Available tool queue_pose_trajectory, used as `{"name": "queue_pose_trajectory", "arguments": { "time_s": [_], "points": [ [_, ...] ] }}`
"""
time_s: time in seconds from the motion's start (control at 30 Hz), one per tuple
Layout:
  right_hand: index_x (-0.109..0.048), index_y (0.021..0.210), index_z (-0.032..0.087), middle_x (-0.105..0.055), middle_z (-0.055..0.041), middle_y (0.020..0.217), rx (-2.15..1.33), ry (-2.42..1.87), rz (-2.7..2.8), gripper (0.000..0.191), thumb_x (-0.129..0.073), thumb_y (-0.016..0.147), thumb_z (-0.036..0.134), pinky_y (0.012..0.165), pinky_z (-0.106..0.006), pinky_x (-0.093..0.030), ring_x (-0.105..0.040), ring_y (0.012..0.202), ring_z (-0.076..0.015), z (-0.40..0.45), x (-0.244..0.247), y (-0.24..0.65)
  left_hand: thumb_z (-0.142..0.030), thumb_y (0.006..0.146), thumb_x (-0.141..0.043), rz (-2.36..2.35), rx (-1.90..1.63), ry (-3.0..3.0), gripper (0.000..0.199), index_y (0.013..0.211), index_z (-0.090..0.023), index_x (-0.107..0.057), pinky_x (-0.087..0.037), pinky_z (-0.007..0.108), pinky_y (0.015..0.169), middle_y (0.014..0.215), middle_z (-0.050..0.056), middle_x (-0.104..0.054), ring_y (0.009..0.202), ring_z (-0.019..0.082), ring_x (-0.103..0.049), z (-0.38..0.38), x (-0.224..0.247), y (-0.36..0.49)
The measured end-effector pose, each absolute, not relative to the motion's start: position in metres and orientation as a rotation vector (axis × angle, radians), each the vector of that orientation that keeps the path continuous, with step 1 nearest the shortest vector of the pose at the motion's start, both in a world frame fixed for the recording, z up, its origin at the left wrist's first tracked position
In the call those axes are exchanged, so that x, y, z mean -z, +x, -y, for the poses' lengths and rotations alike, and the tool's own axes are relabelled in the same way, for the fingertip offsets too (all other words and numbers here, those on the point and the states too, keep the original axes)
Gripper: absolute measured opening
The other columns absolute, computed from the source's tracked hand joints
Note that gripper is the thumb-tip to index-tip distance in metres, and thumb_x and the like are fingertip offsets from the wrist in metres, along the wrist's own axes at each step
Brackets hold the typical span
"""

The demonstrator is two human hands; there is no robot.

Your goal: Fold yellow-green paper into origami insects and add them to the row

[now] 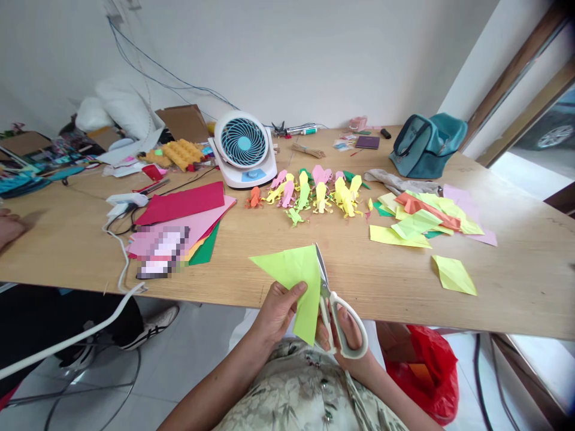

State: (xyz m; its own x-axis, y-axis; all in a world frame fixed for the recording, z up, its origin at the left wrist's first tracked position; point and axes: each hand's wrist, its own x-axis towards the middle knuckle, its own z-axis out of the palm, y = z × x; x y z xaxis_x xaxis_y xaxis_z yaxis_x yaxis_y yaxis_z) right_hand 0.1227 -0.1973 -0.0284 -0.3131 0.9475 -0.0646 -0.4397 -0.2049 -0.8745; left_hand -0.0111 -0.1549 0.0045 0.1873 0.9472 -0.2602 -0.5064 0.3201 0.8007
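Note:
My left hand (279, 308) pinches a folded lime-green sheet of paper (294, 267), thumb on top, over the table's front edge. The paper has a triangular shape with a strip hanging down toward my lap. In my right hand (348, 335) is a pair of scissors (333, 305) with cream handles, my fingers through the loops. Its blades point away from me and lie along the paper's right edge. Whether the paper sits between the blades I cannot tell. Beyond my hands stand several folded paper figures (320, 196) in yellow, pink, green and orange.
Paper scraps (417, 221) are heaped on the right, with one yellow piece (454, 275) nearer. Coloured sheets (179, 206) and a blurred-out phone-like item (162, 251) lie left. Behind are a fan (244, 146) and a teal bag (426, 146). A red plastic bag (433, 377) hangs below. Another person's hand (9, 227) rests far left.

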Motion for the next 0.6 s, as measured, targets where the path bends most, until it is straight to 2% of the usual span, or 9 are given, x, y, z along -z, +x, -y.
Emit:
{"name": "queue_pose_trajectory", "arguments": {
  "time_s": [0.17,0.37,0.6],
  "points": [
    [-0.059,0.081,0.026,-0.044,0.0001,0.048,-1.708,-0.753,0.959,0.054,-0.042,0.080,0.077,0.044,-0.031,-0.027,-0.034,0.040,-0.0153,0.1970,0.0296,0.1218,-0.035,0.062,-0.088,-0.851,-1.131,0.621,0.030,0.074,-0.012,-0.073,-0.049,0.024,0.061,0.067,0.005,-0.072,0.059,0.015,-0.065,0.1558,-0.0060,-0.0106],
    [-0.063,0.090,0.026,-0.043,0.0001,0.048,-1.690,-0.808,0.981,0.062,-0.035,0.080,0.081,0.045,-0.032,-0.029,-0.035,0.041,-0.0166,0.1971,0.0320,0.1218,-0.043,0.066,-0.084,-0.822,-1.062,0.675,0.035,0.068,-0.011,-0.070,-0.046,0.023,0.054,0.053,0.004,-0.065,0.049,0.013,-0.058,0.1571,-0.0032,-0.0101],
    [-0.062,0.085,0.025,-0.042,0.0011,0.049,-1.685,-0.684,0.892,0.050,-0.044,0.085,0.072,0.045,-0.031,-0.026,-0.033,0.041,-0.0144,0.1968,0.0253,0.1236,-0.045,0.068,-0.083,-0.794,-1.043,0.718,0.036,0.070,-0.011,-0.070,-0.048,0.025,0.057,0.057,0.005,-0.066,0.052,0.015,-0.062,0.1582,-0.0013,-0.0092]
  ]
}}
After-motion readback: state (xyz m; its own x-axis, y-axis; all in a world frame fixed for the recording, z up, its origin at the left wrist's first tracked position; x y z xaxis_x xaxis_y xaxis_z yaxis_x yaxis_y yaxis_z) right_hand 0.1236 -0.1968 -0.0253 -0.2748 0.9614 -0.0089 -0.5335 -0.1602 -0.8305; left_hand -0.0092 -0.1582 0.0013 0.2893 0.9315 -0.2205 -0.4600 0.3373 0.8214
